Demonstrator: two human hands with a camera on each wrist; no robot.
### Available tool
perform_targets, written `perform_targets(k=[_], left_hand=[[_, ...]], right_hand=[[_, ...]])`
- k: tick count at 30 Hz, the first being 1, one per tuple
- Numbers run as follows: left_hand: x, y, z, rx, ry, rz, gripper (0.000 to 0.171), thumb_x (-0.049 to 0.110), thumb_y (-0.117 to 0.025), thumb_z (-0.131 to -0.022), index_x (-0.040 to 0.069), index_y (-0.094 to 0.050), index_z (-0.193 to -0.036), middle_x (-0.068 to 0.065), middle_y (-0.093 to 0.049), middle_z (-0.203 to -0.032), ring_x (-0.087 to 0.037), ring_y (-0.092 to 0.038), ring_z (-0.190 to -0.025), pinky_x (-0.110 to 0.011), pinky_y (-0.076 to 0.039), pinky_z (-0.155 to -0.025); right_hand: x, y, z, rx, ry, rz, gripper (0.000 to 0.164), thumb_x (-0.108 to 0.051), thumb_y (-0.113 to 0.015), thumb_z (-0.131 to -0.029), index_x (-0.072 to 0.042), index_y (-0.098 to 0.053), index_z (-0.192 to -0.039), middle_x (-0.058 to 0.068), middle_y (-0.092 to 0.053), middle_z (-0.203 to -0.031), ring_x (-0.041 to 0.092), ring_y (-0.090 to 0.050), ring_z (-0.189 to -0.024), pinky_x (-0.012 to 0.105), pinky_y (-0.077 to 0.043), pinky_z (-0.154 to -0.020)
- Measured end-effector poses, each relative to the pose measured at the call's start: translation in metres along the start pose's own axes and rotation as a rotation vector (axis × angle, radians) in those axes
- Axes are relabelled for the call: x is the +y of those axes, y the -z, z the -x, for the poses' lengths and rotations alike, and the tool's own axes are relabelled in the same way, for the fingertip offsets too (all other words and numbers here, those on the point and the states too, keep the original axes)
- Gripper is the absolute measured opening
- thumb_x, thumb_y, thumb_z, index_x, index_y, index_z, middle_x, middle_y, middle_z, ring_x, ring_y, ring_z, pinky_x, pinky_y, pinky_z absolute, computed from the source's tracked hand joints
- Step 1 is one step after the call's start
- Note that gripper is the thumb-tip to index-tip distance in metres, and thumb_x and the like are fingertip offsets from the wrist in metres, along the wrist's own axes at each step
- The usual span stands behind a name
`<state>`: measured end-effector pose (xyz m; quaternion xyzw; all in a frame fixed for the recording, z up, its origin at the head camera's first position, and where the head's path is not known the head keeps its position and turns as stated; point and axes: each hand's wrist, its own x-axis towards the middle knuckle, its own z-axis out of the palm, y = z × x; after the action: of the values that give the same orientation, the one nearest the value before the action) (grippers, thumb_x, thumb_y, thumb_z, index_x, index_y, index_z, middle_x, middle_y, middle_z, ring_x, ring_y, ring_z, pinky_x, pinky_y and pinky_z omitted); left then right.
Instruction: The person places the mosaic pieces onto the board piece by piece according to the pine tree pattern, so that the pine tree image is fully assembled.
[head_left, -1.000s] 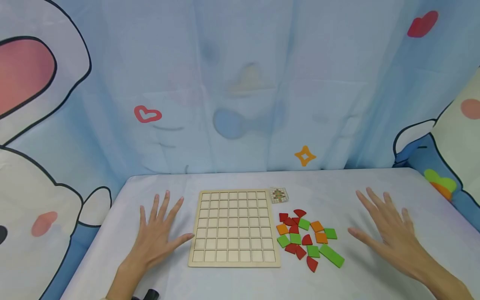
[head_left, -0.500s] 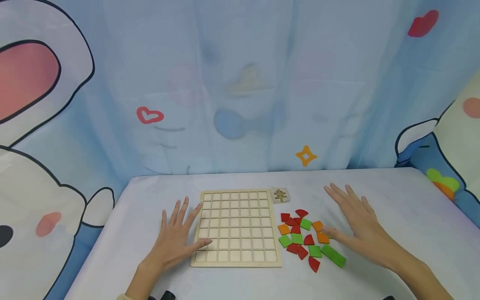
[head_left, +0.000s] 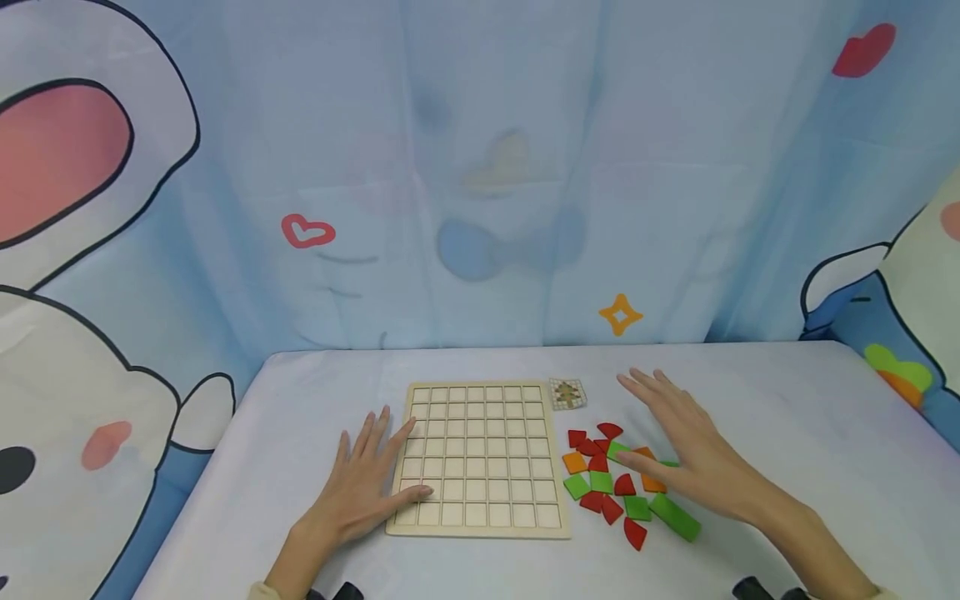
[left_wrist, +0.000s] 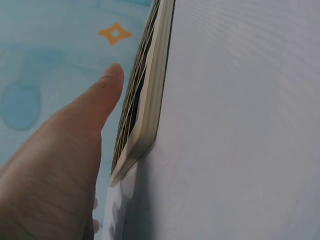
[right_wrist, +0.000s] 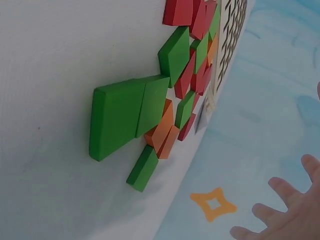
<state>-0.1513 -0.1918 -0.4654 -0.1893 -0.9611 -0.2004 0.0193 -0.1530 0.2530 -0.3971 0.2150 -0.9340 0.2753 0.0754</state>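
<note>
Lying on the table (head_left: pixel 795 392), to the right of the squared board (head_left: pixel 480 458), the coloured pieces (head_left: pixel 602 482) are found mostly left of the right hand (head_left: pixel 693 467), which is nearer to them than the left hand (head_left: pixel 358 492). In both hands the fingers are held extended, and nothing is gripped. The long green shape (head_left: pixel 677 517) is directed from far left to near right; in the right wrist view a seam is seen across it. Some orange and green pieces are partly hidden by the right hand. Whether the board is touched by the left hand cannot be told.
</note>
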Motion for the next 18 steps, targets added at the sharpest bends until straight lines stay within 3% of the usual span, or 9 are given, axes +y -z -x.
perform_targets(k=[3, 8, 14, 18], left_hand=[[-0.002, -0.001, -0.001, -0.039, 0.013, 0.001, 0.093, 0.069, -0.060, -0.096, 0.020, -0.027, -0.168, -0.022, -0.014, -0.173, -0.045, -0.008, -0.159, -0.076, -0.004, -0.120], [-0.004, -0.002, 0.000, -0.075, 0.035, 0.006, 0.093, 0.068, -0.059, -0.096, 0.017, -0.027, -0.167, -0.021, -0.015, -0.173, -0.043, -0.006, -0.159, -0.073, 0.001, -0.121], [-0.005, -0.003, -0.002, -0.086, 0.051, 0.017, 0.093, 0.068, -0.059, -0.096, 0.018, -0.027, -0.168, -0.018, -0.013, -0.174, -0.041, -0.002, -0.160, -0.073, 0.004, -0.121], [-0.005, -0.003, -0.003, -0.108, 0.062, 0.019, 0.094, 0.068, -0.059, -0.096, 0.018, -0.026, -0.168, -0.017, -0.010, -0.174, -0.040, 0.000, -0.160, -0.072, 0.006, -0.121]], right_hand=[[-0.003, -0.001, -0.002, -0.025, -0.023, -0.039, 0.092, -0.040, -0.082, -0.090, -0.020, -0.032, -0.165, 0.021, -0.031, -0.166, 0.051, -0.021, -0.152, 0.086, -0.024, -0.105], [-0.012, -0.003, -0.008, -0.107, -0.068, -0.146, 0.083, -0.041, -0.078, -0.094, -0.017, -0.036, -0.162, 0.018, -0.037, -0.162, 0.044, -0.035, -0.146, 0.078, -0.040, -0.102], [-0.015, -0.008, -0.020, -0.143, -0.030, -0.180, 0.076, -0.035, -0.081, -0.093, -0.008, -0.046, -0.155, 0.018, -0.049, -0.153, 0.043, -0.050, -0.136, 0.067, -0.049, -0.102], [-0.008, -0.012, -0.025, -0.179, 0.001, -0.204, 0.063, -0.023, -0.083, -0.092, -0.004, -0.056, -0.145, 0.016, -0.062, -0.138, 0.037, -0.062, -0.122, 0.055, -0.058, -0.095]])
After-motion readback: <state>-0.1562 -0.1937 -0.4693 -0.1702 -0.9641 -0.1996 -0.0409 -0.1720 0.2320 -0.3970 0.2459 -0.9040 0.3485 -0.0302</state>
